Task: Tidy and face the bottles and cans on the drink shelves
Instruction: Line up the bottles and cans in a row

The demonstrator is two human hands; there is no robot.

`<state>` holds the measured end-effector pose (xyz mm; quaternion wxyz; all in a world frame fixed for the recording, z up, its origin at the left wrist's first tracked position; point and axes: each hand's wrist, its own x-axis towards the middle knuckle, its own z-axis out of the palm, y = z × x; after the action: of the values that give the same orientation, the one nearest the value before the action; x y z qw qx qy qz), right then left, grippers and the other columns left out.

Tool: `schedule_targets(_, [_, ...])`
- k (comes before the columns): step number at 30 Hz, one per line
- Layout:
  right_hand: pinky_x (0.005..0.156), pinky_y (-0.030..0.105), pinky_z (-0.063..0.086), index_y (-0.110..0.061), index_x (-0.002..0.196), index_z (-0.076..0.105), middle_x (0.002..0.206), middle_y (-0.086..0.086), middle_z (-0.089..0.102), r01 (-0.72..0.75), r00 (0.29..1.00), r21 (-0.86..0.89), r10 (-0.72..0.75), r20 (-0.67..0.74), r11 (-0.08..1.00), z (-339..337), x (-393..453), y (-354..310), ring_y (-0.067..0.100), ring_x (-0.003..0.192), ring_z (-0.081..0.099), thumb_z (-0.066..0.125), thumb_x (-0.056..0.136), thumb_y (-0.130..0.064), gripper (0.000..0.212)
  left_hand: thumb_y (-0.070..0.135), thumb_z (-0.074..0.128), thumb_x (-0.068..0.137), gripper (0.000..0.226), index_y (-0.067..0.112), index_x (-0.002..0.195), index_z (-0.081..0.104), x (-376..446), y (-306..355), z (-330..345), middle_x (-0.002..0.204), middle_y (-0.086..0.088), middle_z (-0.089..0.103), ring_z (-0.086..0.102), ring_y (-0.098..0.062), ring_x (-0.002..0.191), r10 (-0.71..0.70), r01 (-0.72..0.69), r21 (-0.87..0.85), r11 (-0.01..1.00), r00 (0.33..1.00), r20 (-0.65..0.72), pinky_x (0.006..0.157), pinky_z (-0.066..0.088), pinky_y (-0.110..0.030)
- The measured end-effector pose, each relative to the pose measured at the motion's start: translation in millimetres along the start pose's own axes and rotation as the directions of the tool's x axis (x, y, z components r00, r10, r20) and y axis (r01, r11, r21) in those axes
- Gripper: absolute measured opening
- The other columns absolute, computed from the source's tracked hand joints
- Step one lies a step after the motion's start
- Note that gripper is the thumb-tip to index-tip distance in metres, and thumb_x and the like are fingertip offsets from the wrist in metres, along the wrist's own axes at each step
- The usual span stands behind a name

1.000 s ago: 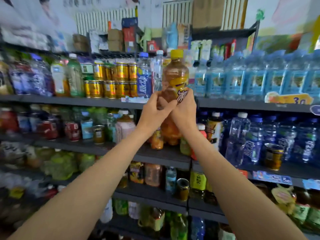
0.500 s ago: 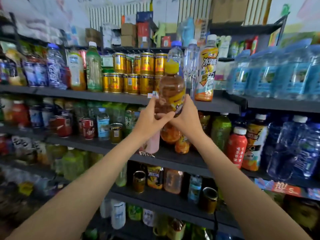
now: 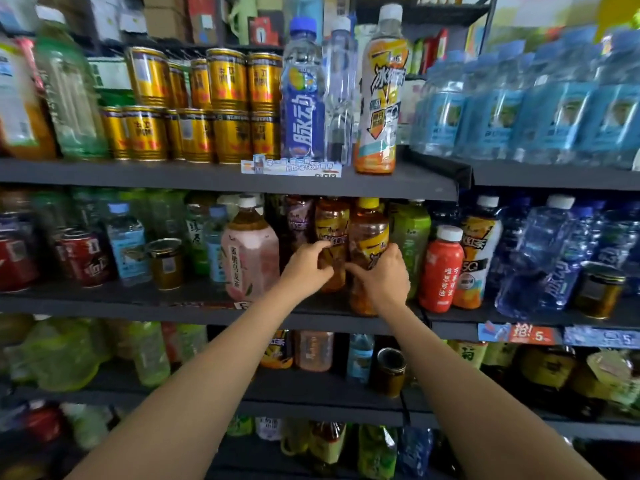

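Here, both hands work at the second shelf from the top.
Right hand [image 3: 382, 278]: fingers curled round the yellow-capped amber tea bottle [image 3: 367, 237], which stands upright at the front of the dark shelf [image 3: 173, 303].
Left hand [image 3: 306, 268]: fingers curled on the neighbouring amber bottle [image 3: 331, 223], just left of the first.
Left neighbour: pink peach-oolong bottle [image 3: 250, 251], Chinese lettering down its label.
Right neighbours: green bottle [image 3: 410, 233]; red bottle [image 3: 440, 268], white cap.
Shelf above: gold cans [image 3: 221, 105] stacked in two tiers; blue bottle [image 3: 302, 95] reading "脉动".
Price tag [image 3: 519, 333]: "抢! 5".
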<state>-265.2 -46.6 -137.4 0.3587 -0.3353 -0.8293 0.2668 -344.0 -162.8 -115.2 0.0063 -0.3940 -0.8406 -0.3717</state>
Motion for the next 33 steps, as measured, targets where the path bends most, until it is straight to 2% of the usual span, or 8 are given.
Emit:
schedule_targets(3, [0.089, 0.044, 0.045, -0.002, 0.117, 0.037, 0.129, 0.015, 0.046, -0.121, 0.992, 0.027, 0.120, 0.045, 0.992, 3.2, 15.8, -4.1, 0.033, 0.120, 0.046, 0.075, 0.073, -0.043, 0.072, 0.024, 0.058, 0.088, 0.057, 0.021, 0.141, 0.038, 9.3, -2.6, 18.3, 0.143, -0.014, 0.038, 0.040, -0.029, 0.129, -0.039, 0.032, 0.066, 0.997, 0.993, 0.110, 0.105, 0.034, -0.031])
schedule_targets(8, [0.103, 0.041, 0.032, -0.001, 0.128, 0.031, 0.136, 0.015, 0.039, -0.075, 0.978, -0.048, 0.083, 0.191, 0.996, 6.6, 23.9, 6.1, 0.037, 0.129, 0.035, 0.075, 0.076, -0.033, 0.076, 0.029, 0.059, 0.087, 0.069, 0.027, 0.146, 0.024, 18.5, -7.3, 30.7, 0.150, -0.014, 0.026, 0.030, -0.033, 0.136, -0.075, 0.063, 0.072, 0.995, 0.981, 0.179, 0.111, 0.030, -0.038])
schedule_targets(13, [0.097, 0.040, 0.038, -0.001, 0.130, 0.032, 0.136, 0.014, 0.038, -0.159, 0.964, -0.044, 0.165, 0.210, 0.986, 12.6, 17.7, 20.3, 0.032, 0.125, 0.042, 0.073, 0.079, -0.030, 0.072, 0.023, 0.054, 0.090, 0.069, 0.026, 0.148, 0.017, 27.6, -10.5, 32.8, 0.150, -0.015, 0.022, 0.026, -0.030, 0.138, -0.073, 0.060, 0.081, 0.995, 0.982, 0.175, 0.109, 0.027, -0.033])
schedule_targets(22, [0.096, 0.042, 0.041, -0.001, 0.137, 0.024, 0.141, 0.019, 0.029, -0.270, 0.946, -0.035, 0.272, 0.174, 0.962, 38.4, 36.0, 1.3, 0.039, 0.123, 0.045, 0.068, 0.084, -0.031, 0.075, 0.020, 0.050, 0.091, 0.060, 0.029, 0.145, 0.027, 32.6, -10.4, 26.7, 0.139, -0.014, 0.033, 0.041, -0.033, 0.125, -0.073, 0.055, 0.164, 0.985, 0.992, 0.103, 0.098, 0.037, -0.034])
schedule_targets(26, [0.093, 0.038, 0.041, 0.003, 0.135, 0.027, 0.141, 0.020, 0.028, -0.268, 0.945, -0.009, 0.265, 0.190, 0.963, 34.8, 29.6, 2.0, 0.038, 0.120, 0.047, 0.062, 0.089, -0.030, 0.066, 0.014, 0.050, 0.090, 0.041, 0.019, 0.131, 0.049, 30.1, -4.7, 27.3, 0.126, -0.009, 0.047, 0.056, -0.026, 0.106, 0.061, -0.051, 0.139, 0.989, 0.996, -0.067, 0.085, 0.043, -0.030])
schedule_targets(28, [0.091, 0.038, 0.041, 0.003, 0.129, 0.038, 0.136, 0.019, 0.036, -0.156, 0.980, -0.028, 0.158, 0.121, 0.987, 19.6, 25.2, 2.7, 0.037, 0.116, 0.048, 0.059, 0.090, -0.021, 0.050, 0.010, 0.051, 0.090, 0.035, 0.015, 0.124, 0.054, 29.5, 5.2, 31.1, 0.122, -0.006, 0.052, 0.058, -0.020, 0.103, 0.157, -0.145, 0.106, 0.984, 0.980, -0.121, 0.085, 0.045, -0.029])
schedule_targets(30, [0.086, 0.039, 0.043, 0.001, 0.123, 0.045, 0.134, 0.017, 0.039, -0.029, 0.998, -0.037, 0.027, -0.058, 0.999, -2.8, 25.4, 2.3, 0.037, 0.111, 0.052, 0.055, 0.090, -0.011, 0.037, 0.010, 0.051, 0.089, 0.037, 0.014, 0.126, 0.052, 31.5, 17.2, 37.5, 0.123, -0.005, 0.051, 0.056, -0.021, 0.105, 0.223, -0.214, 0.093, 0.972, 0.971, -0.089, 0.088, 0.047, -0.033])
schedule_targets(33, [0.083, 0.038, 0.046, 0.001, 0.130, 0.038, 0.143, 0.015, 0.031, 0.004, 0.962, -0.041, -0.015, -0.274, 0.999, -35.1, 38.1, 0.9, 0.036, 0.111, 0.052, 0.054, 0.089, -0.006, 0.044, 0.010, 0.053, 0.089, 0.045, 0.013, 0.133, 0.047, 35.9, 32.3, 48.0, 0.132, -0.009, 0.045, 0.053, -0.027, 0.112, 0.235, -0.234, 0.060, 0.970, 0.972, -0.015, 0.094, 0.046, -0.038])
